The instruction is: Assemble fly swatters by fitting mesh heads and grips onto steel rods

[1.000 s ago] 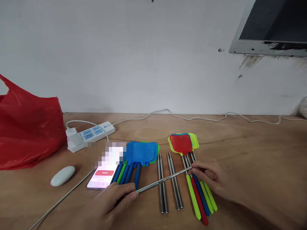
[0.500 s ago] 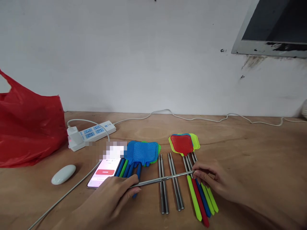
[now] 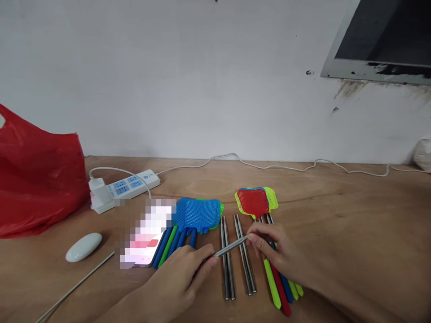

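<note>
A thin telescopic steel rod (image 3: 231, 246) is held between my two hands, just above the wooden table (image 3: 353, 215). My left hand (image 3: 182, 280) is closed on its left end. My right hand (image 3: 274, 253) pinches its right end. Under the rod lie two pairs of steel rods (image 3: 235, 264). My right hand partly covers the coloured handles of a pile of assembled fly swatters (image 3: 256, 202) with red, blue and yellow-green heads. Left of the rods lies a stack of blue and green swatter heads (image 3: 198, 214) with loose coloured handles (image 3: 171, 244).
A phone (image 3: 143, 242) with a lit screen lies left of the handles. A white oval object (image 3: 83, 247), a long extended rod (image 3: 72, 289), a white power strip (image 3: 123, 188) with its cable, and a red plastic bag (image 3: 37, 179) are on the left.
The rod between my hands has become much shorter. My right hand moved left toward my left hand, pushing the rod's sections together.
</note>
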